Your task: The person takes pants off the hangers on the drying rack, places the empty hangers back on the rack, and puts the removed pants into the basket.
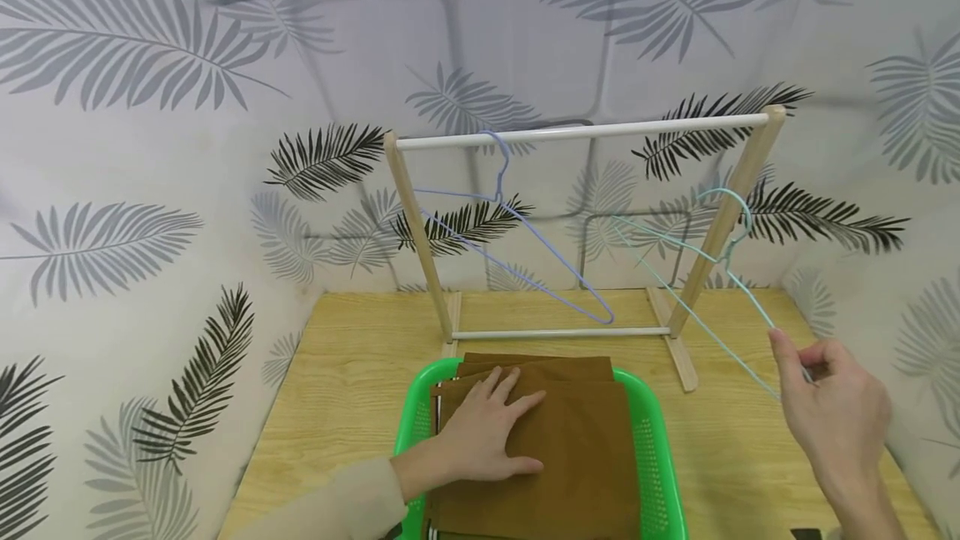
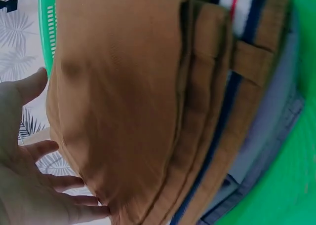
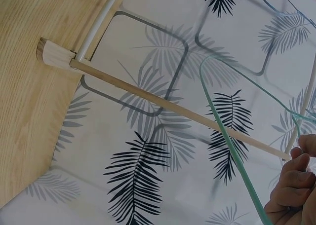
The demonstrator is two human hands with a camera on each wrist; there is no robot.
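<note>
My left hand [image 1: 483,436] rests with spread fingers on folded brown trousers [image 1: 581,448], which lie in a green basket [image 1: 671,482]. The left wrist view shows the trousers' waistband with a belt loop and a dark blue, white and red stripe inside. Fingertips touch the cloth's edge there. Off to the right, my right hand [image 1: 840,398] pinches a mint-green clothes hanger [image 1: 750,299] by one side, holding it up in the air. Its hook points upward, near the rack's right post, and hangs on nothing that I can see.
A small wooden rack [image 1: 585,132] with a white top rail stands at the back of the wood-grain table [image 1: 337,407]. From its rail hangs a purple hanger [image 1: 506,158]. Grey-blue cloth [image 2: 269,116] shows under the trousers. Leaf-patterned wall covering [image 1: 150,232] encloses the table.
</note>
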